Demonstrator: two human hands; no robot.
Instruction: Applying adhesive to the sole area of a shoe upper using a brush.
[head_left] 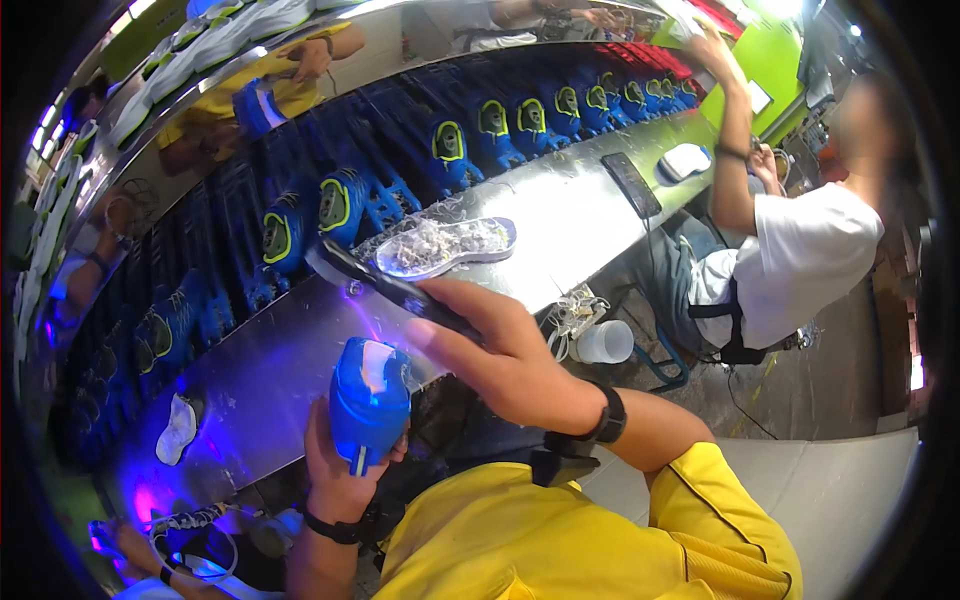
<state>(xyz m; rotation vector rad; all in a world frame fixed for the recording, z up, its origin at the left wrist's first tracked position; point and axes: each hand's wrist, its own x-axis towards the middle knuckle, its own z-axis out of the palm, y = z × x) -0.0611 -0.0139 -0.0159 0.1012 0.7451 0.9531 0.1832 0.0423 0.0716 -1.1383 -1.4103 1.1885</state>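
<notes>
**Blue shoe (pixel 370 405) in the left hand (pixel 334 475), black tool (pixel 405 292) in the right hand (pixel 515 365)**

The left hand closes around the shoe from below, fingers wrapped up its sides, lifting it in front of the near edge of the table (pixel 250 430). The shoe's long axis runs roughly up and down the view, foreshortened, with a short blue strip at the end nearer the body and a pale patch on the upper end.

The right hand grips the tool, thumb along it. From this hand the shoe lies to the left and a little lower, near but not touching. The tool's long axis slants up and left, crossing the shoe's line rather than running along it, so its far end is beyond the shoe's upper end, over the table. How the two differ in height I cannot tell.

Just past the tool, a white sole (pixel 489 239) heaped with pale scraps rests on the table. Behind it stands a row of blue shoes (pixel 457 170) with yellow-green collars. Another pale, sole-shaped piece (pixel 177 430) lies to the left. Farther right are a dark flat slab (pixel 631 185) and a co-worker in a white shirt (pixel 815 260).
</notes>
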